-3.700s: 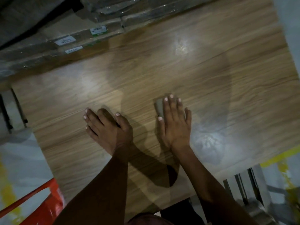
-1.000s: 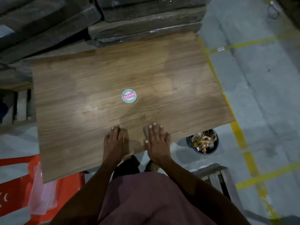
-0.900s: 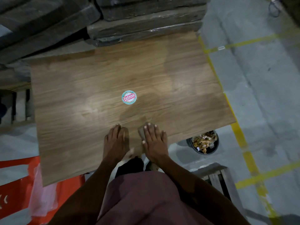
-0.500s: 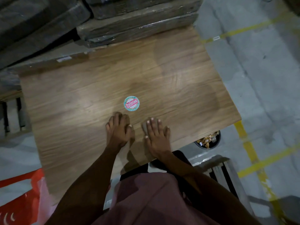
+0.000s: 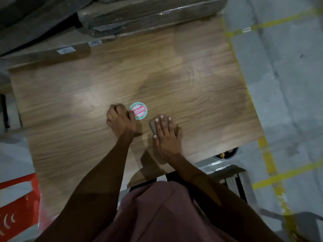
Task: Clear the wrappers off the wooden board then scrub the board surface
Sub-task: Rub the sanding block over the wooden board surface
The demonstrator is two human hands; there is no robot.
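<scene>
Our left hand (image 5: 120, 120) rests on the brown wood-grain board (image 5: 192, 81), its fingers curled at the left edge of the round teal-and-red sticker (image 5: 138, 110) stuck near the board's middle, though we cannot tell whether they have pinched it yet. Our right hand (image 5: 166, 135) lies just beside, fingers straight, pressing a small grey scrubbing pad (image 5: 153, 125) flat on the wood. To lift the sticker cleanly, we judge it best to work a nail under its rim and peel slowly.
</scene>
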